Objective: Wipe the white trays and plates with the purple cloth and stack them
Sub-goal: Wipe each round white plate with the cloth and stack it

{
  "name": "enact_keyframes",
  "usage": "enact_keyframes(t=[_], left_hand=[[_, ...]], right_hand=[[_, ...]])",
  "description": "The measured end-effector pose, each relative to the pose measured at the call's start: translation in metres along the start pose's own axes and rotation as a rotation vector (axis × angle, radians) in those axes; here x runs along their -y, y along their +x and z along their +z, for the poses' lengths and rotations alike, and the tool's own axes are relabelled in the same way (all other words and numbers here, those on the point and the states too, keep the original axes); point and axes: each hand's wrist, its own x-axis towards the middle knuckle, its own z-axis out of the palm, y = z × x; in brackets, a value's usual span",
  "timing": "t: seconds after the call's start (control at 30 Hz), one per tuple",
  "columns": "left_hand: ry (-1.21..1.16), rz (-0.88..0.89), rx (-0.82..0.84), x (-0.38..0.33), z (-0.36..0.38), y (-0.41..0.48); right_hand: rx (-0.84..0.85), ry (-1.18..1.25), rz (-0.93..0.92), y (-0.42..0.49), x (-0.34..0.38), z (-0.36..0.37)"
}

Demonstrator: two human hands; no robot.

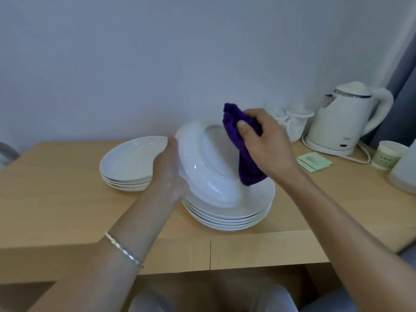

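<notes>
**A:** Fingers (253, 114) and thumb of the right hand (263, 140) are clamped tight round the bunched purple cloth (245, 158), and its tail hangs below the fist.

**B:** The cloth presses on the underside of the tilted plate (202, 167), right beside the foot ring.

**A:** The left hand (170, 167) holds that plate's rim, thumb up along the edge. Its other fingers are hidden behind, and it's blurred.

**B:** The plate stands on edge over the right stack (236, 218). A second stack (126, 163) sits just left on the table (56, 199), with the kettle (346, 122) far right.
</notes>
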Motion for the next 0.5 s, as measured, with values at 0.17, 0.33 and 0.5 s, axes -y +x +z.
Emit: enact_keyframes(t=[0.17, 0.33, 0.5], left_hand=[[0.025, -0.032, -0.035, 0.008, -0.006, 0.005], [0.519, 0.295, -0.02, 0.007, -0.023, 0.009], [1.031, 0.464, 0.189, 0.002, -0.036, -0.015]], right_hand=[[0.169, -0.204, -0.054, -0.005, -0.016, 0.041], [0.175, -0.236, -0.055, -0.016, -0.021, 0.054], [0.143, -0.262, -0.055, -0.02, -0.025, 0.058]])
